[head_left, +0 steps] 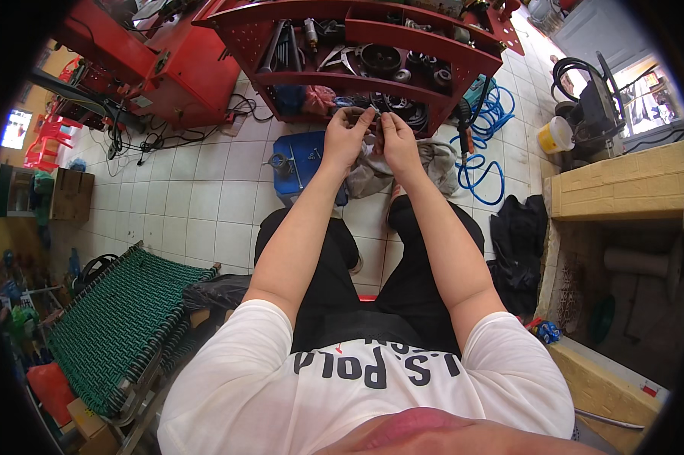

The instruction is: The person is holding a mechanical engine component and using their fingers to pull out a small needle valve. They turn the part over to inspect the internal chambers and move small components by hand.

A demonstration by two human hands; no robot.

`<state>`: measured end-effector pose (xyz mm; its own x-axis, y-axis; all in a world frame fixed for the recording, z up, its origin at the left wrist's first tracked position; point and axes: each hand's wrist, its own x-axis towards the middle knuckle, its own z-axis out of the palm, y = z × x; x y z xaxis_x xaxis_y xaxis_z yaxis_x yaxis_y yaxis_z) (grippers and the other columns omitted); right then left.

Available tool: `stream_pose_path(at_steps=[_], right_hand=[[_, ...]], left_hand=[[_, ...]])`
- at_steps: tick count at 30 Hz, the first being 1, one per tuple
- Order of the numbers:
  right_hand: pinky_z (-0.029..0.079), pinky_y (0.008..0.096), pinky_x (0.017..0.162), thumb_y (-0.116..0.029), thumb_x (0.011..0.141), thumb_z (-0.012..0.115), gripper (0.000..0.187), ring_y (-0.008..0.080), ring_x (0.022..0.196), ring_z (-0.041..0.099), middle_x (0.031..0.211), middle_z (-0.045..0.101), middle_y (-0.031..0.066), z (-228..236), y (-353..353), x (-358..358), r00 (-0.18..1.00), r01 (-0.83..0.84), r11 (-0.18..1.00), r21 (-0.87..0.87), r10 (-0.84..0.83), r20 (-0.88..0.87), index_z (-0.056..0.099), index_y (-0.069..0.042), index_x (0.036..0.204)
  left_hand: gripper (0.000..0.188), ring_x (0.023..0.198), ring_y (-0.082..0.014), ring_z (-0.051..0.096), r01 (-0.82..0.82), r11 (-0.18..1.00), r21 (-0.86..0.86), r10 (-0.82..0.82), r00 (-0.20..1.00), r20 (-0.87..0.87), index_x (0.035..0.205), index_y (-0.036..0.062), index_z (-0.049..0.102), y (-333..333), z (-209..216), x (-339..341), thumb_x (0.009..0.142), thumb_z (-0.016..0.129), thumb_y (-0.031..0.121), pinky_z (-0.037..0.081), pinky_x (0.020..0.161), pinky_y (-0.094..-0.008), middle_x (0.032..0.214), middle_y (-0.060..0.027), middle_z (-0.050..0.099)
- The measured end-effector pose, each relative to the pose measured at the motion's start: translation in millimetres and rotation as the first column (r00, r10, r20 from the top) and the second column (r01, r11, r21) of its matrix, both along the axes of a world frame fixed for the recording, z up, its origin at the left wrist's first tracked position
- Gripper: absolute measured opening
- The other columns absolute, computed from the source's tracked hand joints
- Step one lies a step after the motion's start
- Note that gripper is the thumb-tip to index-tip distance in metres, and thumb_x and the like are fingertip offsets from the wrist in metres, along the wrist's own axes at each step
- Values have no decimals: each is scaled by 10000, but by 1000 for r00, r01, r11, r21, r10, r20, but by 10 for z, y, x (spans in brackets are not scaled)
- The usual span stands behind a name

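Both arms reach forward, and my hands come together in front of the red tool cart (pixel 402 80). My left hand (pixel 349 136) pinches with thumb and fingertips at a small metallic piece. My right hand (pixel 396 144) is closed close beside it, its fingertips almost meeting the left ones. Whatever is between them is too small to name. Below and to the left, a blue box (pixel 309 154) carries a round metal part (pixel 280 162), a thin rod-like tool and several small bits. A grey cloth (pixel 435 161) lies on the floor under my right hand.
Wrenches (pixel 283 47) and metal parts fill the cart's shelves. A blue hose (pixel 496 102) coils on the tiles at right, near a white-and-yellow bucket (pixel 556 135). A red machine (pixel 183 68) stands far left, a green woven lounger (pixel 122 322) nearer. Black cloth (pixel 519 236) lies right.
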<state>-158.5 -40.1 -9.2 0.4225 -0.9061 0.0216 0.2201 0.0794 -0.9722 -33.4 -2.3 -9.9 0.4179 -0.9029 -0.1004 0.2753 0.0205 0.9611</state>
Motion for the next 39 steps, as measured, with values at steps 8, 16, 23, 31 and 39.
stream_pose_path(at_steps=[8,16,23,31,39], right_hand=[[402,259,495,-314,1111,478,335,84,515,477,636,493,-24,-25,-24,25,996,-27,999,18,25,82,567,-56,917],[396,258,494,-313,1110,479,324,79,518,468,642,487,-29,-33,-28,-5,1000,-19,1000,-5,19,17,572,-67,920],[390,258,491,-311,1110,479,325,78,517,461,642,483,-31,-36,-22,-6,1000,-22,1000,-4,22,12,561,-69,908],[402,257,492,-317,1111,475,327,82,515,474,636,490,-29,37,18,65,997,-34,999,5,34,65,566,-69,917],[399,263,493,-327,1111,474,333,83,511,462,637,483,-29,-46,-14,-9,999,-17,999,-33,16,-41,567,-69,922]], left_hand=[[308,800,-106,633,-52,998,-28,55,991,122,1090,36,624,-31,-183,63,928,790,238,495,722,-250,953,-34,693],[258,807,-103,639,-3,1000,-23,3,999,37,1122,46,614,-27,-103,6,957,743,196,493,727,-241,953,-19,689],[301,810,-98,632,-20,999,36,20,1000,-9,1119,50,616,-30,-78,21,948,767,247,487,728,-239,963,-20,689],[304,798,-92,624,-49,995,-85,67,972,226,1106,59,621,-18,-255,98,948,773,269,484,726,-247,958,-21,692],[230,814,-136,627,-27,999,-19,28,998,51,1088,3,632,1,-7,-30,920,752,105,512,752,-278,966,-62,674]])
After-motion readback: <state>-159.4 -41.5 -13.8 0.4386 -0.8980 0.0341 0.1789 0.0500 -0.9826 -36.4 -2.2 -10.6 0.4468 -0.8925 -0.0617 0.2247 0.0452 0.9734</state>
